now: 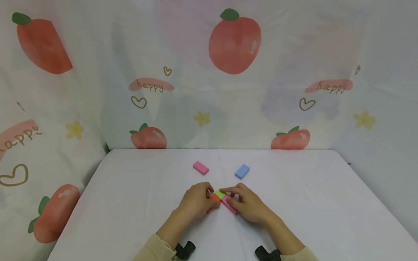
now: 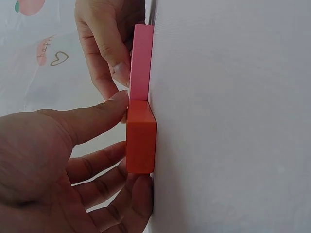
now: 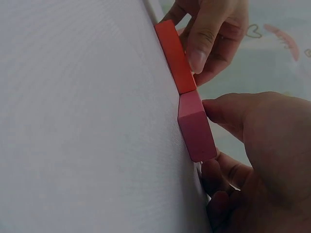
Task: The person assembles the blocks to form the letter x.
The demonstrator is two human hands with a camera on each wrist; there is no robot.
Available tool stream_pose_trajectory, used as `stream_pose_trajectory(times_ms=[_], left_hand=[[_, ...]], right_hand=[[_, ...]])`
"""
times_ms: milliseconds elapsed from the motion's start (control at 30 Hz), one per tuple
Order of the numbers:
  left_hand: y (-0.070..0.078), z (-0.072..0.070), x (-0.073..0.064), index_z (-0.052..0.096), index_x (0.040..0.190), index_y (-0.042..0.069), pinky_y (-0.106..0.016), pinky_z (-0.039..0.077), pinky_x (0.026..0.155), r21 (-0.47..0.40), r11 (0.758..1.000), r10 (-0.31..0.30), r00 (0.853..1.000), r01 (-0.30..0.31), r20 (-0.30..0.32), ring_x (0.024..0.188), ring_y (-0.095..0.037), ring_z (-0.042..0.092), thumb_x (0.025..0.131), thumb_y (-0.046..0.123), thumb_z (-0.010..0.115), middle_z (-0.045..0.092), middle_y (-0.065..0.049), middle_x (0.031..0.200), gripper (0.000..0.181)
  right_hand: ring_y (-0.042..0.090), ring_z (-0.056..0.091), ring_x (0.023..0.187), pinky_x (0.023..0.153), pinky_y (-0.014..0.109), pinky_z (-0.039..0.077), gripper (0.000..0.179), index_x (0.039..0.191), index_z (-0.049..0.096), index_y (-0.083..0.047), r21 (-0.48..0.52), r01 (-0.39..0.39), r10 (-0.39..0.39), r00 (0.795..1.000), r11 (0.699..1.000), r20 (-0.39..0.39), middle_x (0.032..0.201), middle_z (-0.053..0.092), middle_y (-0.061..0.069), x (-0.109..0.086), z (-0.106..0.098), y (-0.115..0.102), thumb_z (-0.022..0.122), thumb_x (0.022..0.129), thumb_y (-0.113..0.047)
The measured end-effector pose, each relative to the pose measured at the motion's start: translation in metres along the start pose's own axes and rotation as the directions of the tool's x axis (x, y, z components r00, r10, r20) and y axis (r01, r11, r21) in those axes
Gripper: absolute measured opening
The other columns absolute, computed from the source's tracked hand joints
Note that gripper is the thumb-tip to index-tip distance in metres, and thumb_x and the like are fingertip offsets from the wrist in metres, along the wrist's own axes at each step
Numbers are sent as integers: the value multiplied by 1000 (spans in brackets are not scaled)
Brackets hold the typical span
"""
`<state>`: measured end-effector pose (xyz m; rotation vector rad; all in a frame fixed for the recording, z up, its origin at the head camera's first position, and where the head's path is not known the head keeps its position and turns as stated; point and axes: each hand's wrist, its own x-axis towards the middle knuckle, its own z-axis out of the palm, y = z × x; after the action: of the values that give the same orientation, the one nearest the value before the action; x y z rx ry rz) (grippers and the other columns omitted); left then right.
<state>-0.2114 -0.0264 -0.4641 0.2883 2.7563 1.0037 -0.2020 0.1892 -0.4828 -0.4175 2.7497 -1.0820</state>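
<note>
On the white table, an orange block point(image 1: 214, 198), a lime-green block point(image 1: 220, 194) and a pink block point(image 1: 229, 205) lie against one another. My left hand point(image 1: 196, 200) holds the orange block between thumb and fingers. From the other side, my right hand point(image 1: 250, 204) grips the pink block, its index finger reaching to the lime-green one. Both wrist views show the orange block point(image 2: 141, 145) and the pink block point(image 3: 198, 128) meeting at their ends, flat on the table. Fingers partly cover the lime-green block in the head view.
Farther back on the table point(image 1: 130, 203) lie a second pink block point(image 1: 200, 168) at left and a blue block point(image 1: 242, 171) at right. A cloth backdrop point(image 1: 235, 105) with printed fruit rises behind the table's rear edge. Black devices are strapped at both wrists.
</note>
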Motion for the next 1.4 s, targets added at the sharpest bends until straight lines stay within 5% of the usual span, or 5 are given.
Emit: stream_pose_trajectory(times_ms=[300,633,1400], left_hand=[[-11,1,6,71,113,17,-30,49,70,-59,996,59,998,-61,-26,81,-12,57,89,28,82,63,6,90,29],[-22,3,11,73,117,31,-32,52,75,-159,983,91,996,-86,22,94,-13,59,95,28,75,69,8,106,22],[-27,4,14,81,106,36,-29,46,69,-144,984,111,994,-110,-1,87,-11,56,97,24,73,67,13,102,17]], right_hand=[[13,50,78,62,25,41,35,132,69,-37,4,-7,7,1000,1000,-2,105,56,-7,0,1,1,67,101,-22],[12,49,77,63,25,41,35,130,69,-40,7,-16,16,1000,1000,-6,106,56,-7,0,2,1,68,100,-23],[12,49,76,62,24,40,34,130,69,-38,14,-13,13,1000,1000,-7,107,57,-6,0,1,-1,67,100,-22]])
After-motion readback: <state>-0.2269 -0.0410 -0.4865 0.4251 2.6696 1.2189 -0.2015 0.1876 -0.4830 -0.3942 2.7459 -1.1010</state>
